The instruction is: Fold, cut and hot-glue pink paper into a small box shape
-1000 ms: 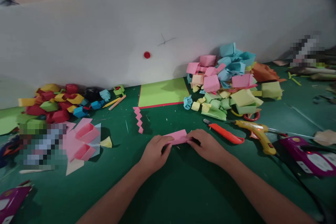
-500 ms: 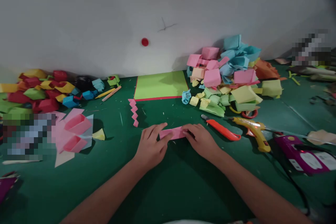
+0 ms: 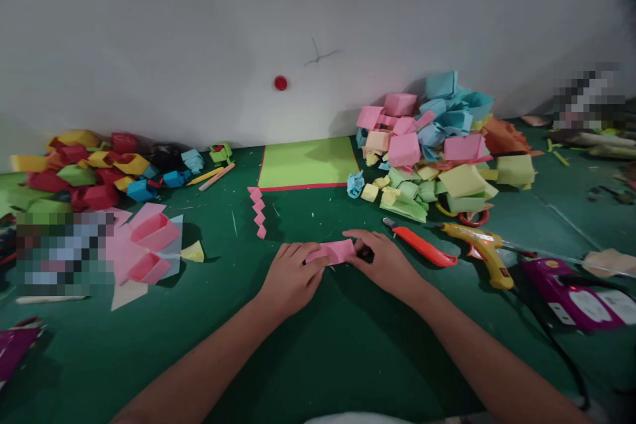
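Note:
A folded strip of pink paper (image 3: 340,251) lies between my two hands, just above or on the green table (image 3: 338,344). My left hand (image 3: 297,275) grips its left end, thumb in front and fingers over the top. At the right end, my right hand (image 3: 385,260) pinches it with thumb and curled fingers; its fingertips are partly hidden. Left of the strip, a zigzag-folded pink paper strip (image 3: 258,212) lies flat. Beyond my hands is a lime-green sheet (image 3: 308,162) with a red edge. An orange box cutter (image 3: 424,246) rests just right of my right hand.
On the right are a yellow glue gun (image 3: 479,245), a purple box (image 3: 579,295) with a black cord, and a pile of pastel paper pieces (image 3: 437,139). On the left, colourful paper pieces (image 3: 94,169) are heaped behind pink folded paper (image 3: 144,245). A wall (image 3: 209,46) stands behind.
The right end of the pink paper strip now curves upward, so less of its length shows. My right hand's fingers have lifted and curled more. The view has shifted slightly.

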`<state>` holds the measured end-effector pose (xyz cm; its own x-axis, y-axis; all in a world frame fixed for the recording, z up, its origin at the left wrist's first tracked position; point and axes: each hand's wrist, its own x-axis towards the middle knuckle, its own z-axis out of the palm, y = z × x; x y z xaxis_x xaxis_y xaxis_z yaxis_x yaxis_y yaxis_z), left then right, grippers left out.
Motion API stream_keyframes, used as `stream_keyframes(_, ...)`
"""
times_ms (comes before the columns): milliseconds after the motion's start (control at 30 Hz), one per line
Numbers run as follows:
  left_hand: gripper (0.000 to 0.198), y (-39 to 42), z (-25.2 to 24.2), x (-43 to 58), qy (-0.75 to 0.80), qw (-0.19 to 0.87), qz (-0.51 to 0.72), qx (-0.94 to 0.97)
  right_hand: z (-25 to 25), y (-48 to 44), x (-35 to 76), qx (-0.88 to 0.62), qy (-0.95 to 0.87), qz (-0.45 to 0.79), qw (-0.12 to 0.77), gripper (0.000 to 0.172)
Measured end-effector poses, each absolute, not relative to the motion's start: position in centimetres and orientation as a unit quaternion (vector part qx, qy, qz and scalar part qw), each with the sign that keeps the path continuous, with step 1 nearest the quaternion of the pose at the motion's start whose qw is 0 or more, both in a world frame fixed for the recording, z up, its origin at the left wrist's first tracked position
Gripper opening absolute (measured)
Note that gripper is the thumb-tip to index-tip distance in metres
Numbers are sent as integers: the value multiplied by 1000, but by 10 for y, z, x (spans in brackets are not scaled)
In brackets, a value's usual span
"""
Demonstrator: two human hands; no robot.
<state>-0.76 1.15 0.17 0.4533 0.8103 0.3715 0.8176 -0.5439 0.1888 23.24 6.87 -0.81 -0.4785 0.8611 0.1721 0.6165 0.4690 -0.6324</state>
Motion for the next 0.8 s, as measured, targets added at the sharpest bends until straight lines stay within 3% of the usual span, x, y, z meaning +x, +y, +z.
stream_keyframes(133,28,12,2,-9,-478,12,-203,-854,-6,70,238,-439,-824,260,245,37)
stream_keyframes(300,30,14,3,-8,-501,-20,-194,-843,-5,71,245,-401,-850,243,241,22)
stream_keyframes(567,31,13,3,-7,-518,-47,-185,-834,-2,64,244,-394,-880,135,228,25)
stream_keyframes(800,37,13,-2,-7,-465,-3,-181,-867,-5,61,240,-365,-897,117,221,28)
